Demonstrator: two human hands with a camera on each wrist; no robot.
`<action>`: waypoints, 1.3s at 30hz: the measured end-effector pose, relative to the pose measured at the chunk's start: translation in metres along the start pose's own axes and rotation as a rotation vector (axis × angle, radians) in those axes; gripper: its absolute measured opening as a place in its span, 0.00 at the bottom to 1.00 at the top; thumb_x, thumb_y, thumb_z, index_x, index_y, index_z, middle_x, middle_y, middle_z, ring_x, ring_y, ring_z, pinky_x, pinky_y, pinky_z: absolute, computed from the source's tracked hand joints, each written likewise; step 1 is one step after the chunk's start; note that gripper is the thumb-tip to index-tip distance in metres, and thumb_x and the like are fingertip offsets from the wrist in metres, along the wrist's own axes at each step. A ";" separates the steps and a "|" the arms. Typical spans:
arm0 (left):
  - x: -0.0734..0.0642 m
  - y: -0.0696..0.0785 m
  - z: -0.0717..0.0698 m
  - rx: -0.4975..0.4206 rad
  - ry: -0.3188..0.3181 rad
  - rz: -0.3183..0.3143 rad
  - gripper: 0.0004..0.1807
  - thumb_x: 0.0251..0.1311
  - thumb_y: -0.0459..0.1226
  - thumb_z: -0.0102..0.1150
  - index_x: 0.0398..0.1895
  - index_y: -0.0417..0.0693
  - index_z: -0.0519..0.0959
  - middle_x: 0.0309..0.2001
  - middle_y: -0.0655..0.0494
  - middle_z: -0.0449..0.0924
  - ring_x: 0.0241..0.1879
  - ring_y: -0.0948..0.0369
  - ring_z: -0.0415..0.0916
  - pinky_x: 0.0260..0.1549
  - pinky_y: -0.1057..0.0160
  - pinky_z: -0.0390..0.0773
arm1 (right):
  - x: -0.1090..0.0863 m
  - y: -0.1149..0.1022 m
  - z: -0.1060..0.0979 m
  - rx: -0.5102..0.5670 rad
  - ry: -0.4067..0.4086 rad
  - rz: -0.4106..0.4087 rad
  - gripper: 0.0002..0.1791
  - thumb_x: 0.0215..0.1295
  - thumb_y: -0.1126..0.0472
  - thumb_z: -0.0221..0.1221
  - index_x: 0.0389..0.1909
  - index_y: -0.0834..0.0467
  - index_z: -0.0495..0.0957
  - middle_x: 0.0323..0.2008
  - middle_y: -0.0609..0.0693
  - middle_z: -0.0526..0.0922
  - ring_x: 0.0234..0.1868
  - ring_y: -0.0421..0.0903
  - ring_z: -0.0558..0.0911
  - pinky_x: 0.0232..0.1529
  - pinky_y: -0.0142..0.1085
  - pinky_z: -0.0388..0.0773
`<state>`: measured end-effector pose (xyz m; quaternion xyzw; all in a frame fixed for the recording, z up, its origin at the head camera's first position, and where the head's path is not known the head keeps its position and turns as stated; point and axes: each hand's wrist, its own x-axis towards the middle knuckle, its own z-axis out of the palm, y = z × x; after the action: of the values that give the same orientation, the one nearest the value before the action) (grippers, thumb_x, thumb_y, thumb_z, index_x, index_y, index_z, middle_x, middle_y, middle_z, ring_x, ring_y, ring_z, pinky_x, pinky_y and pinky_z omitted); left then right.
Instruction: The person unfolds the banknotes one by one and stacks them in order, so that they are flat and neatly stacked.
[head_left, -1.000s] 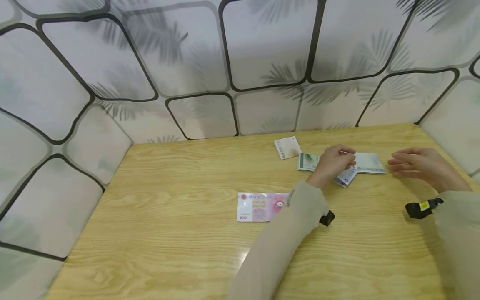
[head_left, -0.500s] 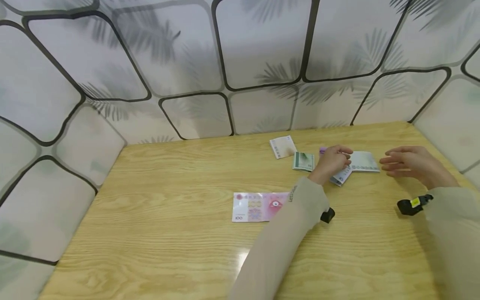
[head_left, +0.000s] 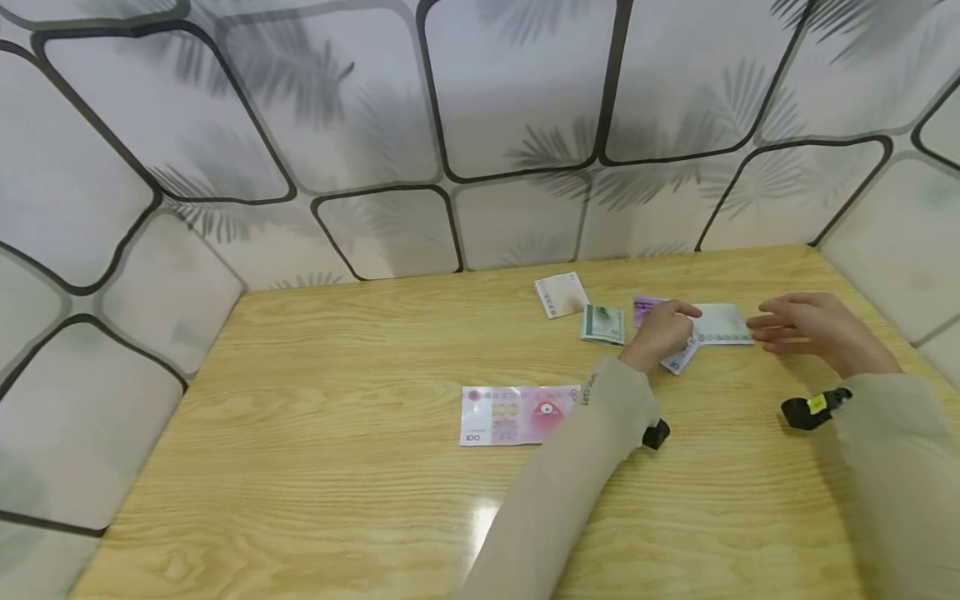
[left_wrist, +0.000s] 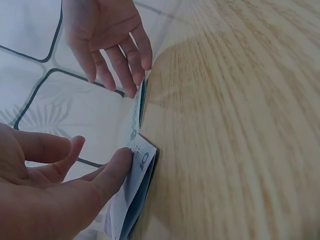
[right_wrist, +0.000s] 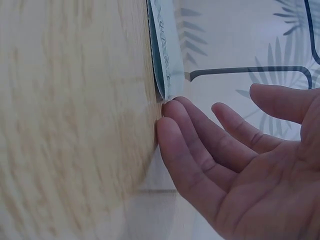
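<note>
In the head view my left hand (head_left: 663, 333) rests over a group of folded banknotes at the right of the table. The left wrist view shows its thumb touching a folded 10 banknote (left_wrist: 140, 162), fingers stretched past it. A purple banknote (head_left: 647, 310) peeks out behind this hand. To its right lies a pale green folded banknote (head_left: 723, 323), its layers standing slightly apart in the right wrist view. My right hand (head_left: 821, 329) is sideways with loosely extended fingers, fingertips right at that note's right end.
A pink 100 banknote (head_left: 502, 415) lies flat, partly covered by the left sleeve. A folded green banknote (head_left: 602, 324) and a folded whitish banknote (head_left: 561, 295) lie left of the hands. Patterned wall panels (head_left: 517, 221) border the table (head_left: 337, 492).
My right hand has moved slightly left, to the pale green note's end. The left hand has shifted a little right, and the purple note now shows behind it. The head view has panned slightly.
</note>
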<state>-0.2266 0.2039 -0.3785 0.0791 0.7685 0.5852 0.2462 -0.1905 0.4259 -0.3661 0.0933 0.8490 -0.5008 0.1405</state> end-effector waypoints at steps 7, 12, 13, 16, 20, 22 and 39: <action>0.002 -0.002 -0.002 -0.010 -0.023 0.000 0.24 0.60 0.23 0.47 0.56 0.44 0.82 0.44 0.54 0.81 0.21 0.65 0.62 0.17 0.71 0.60 | -0.002 -0.003 0.003 0.037 -0.023 0.003 0.36 0.83 0.52 0.42 0.71 0.81 0.49 0.45 0.41 0.83 0.39 0.32 0.82 0.44 0.33 0.84; 0.000 -0.003 -0.003 -0.125 -0.041 -0.022 0.22 0.64 0.22 0.47 0.56 0.42 0.82 0.48 0.50 0.80 0.41 0.62 0.73 0.39 0.66 0.79 | -0.001 -0.002 0.005 0.101 -0.007 0.008 0.27 0.81 0.56 0.47 0.67 0.75 0.59 0.37 0.33 0.81 0.38 0.32 0.82 0.42 0.32 0.83; 0.000 -0.003 -0.003 -0.146 -0.045 -0.028 0.22 0.64 0.22 0.47 0.56 0.42 0.82 0.47 0.51 0.79 0.42 0.62 0.72 0.42 0.64 0.80 | -0.001 -0.002 0.006 0.125 -0.001 0.009 0.22 0.81 0.58 0.49 0.64 0.71 0.65 0.36 0.32 0.81 0.37 0.32 0.83 0.42 0.31 0.84; 0.000 -0.002 -0.003 -0.192 -0.048 -0.036 0.21 0.65 0.22 0.46 0.57 0.41 0.82 0.41 0.51 0.77 0.36 0.63 0.69 0.45 0.62 0.81 | 0.001 0.000 0.007 0.173 0.016 0.001 0.06 0.77 0.61 0.55 0.50 0.54 0.75 0.35 0.35 0.80 0.37 0.32 0.82 0.42 0.31 0.84; 0.000 0.000 -0.004 -0.219 -0.052 -0.040 0.20 0.67 0.24 0.46 0.57 0.42 0.82 0.41 0.51 0.78 0.39 0.61 0.74 0.47 0.61 0.81 | 0.002 0.002 0.008 0.204 0.054 -0.021 0.13 0.75 0.62 0.58 0.36 0.38 0.78 0.36 0.34 0.77 0.36 0.31 0.80 0.41 0.30 0.84; 0.000 0.001 -0.005 -0.238 -0.050 -0.043 0.19 0.68 0.25 0.46 0.56 0.42 0.82 0.44 0.51 0.79 0.46 0.58 0.78 0.50 0.59 0.82 | 0.002 0.002 0.008 0.226 0.084 -0.035 0.16 0.75 0.63 0.58 0.33 0.36 0.80 0.36 0.32 0.78 0.36 0.31 0.80 0.40 0.29 0.83; 0.000 0.006 -0.009 -0.404 0.046 0.053 0.13 0.71 0.31 0.59 0.56 0.37 0.80 0.28 0.51 0.82 0.30 0.58 0.83 0.41 0.59 0.86 | -0.004 -0.009 0.013 0.524 0.144 -0.192 0.14 0.69 0.72 0.62 0.35 0.50 0.88 0.38 0.38 0.83 0.37 0.36 0.82 0.35 0.30 0.84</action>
<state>-0.2320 0.1978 -0.3713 0.0350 0.6385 0.7355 0.2241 -0.1877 0.4105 -0.3637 0.0809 0.7033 -0.7063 0.0028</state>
